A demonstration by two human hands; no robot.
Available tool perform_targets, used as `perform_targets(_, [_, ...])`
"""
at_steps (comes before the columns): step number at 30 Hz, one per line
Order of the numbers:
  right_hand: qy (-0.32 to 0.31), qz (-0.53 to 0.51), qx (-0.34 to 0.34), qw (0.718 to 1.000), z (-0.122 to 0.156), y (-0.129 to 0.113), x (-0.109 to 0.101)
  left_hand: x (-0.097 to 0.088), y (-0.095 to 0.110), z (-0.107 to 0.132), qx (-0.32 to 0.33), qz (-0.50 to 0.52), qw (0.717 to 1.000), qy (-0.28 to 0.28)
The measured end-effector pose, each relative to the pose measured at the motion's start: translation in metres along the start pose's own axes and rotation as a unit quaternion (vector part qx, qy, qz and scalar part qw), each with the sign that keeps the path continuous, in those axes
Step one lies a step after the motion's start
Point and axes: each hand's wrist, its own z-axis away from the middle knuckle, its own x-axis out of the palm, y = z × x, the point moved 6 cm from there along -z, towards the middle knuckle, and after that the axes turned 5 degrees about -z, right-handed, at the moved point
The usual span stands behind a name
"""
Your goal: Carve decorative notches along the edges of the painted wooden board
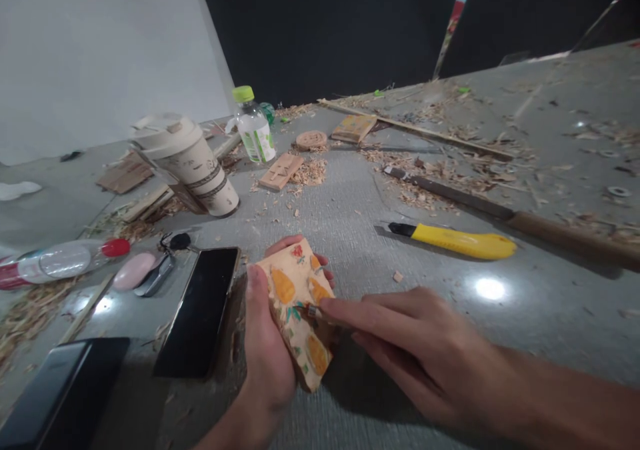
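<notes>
My left hand [265, 350] grips a small wooden block [300, 310] painted with orange pears and a red fruit, holding it tilted on the grey table [350, 223]. Thumb and fingers wrap round the block's edges. My right hand [405, 343] is closed in a pinch on a thin tool [316, 313] with a metal ferrule. Its tip rests on the painted face near the block's middle.
A yellow utility knife [457, 240] and a long wooden-handled chisel [505, 217] lie to the right. A paper cup [193, 163], small bottle [254, 130], carved wood pieces [281, 170], shavings, a phone [200, 310], a dark case [60, 390] and a lying bottle [65, 260] crowd the left.
</notes>
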Motion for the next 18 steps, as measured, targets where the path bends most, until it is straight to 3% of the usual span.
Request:
perform_targets(10, [0.008, -0.028, 0.059, 0.998, 0.0081, -0.0079, -0.0033, -0.0047, -0.0016, -0.0001, 0.005, -0.018, 1.0, 0.02])
perform_targets(18, [0.039, -0.018, 0.058, 0.997, 0.0049, -0.0055, -0.0011, -0.0096, -0.009, 0.0024, 0.015, -0.009, 1.0, 0.021])
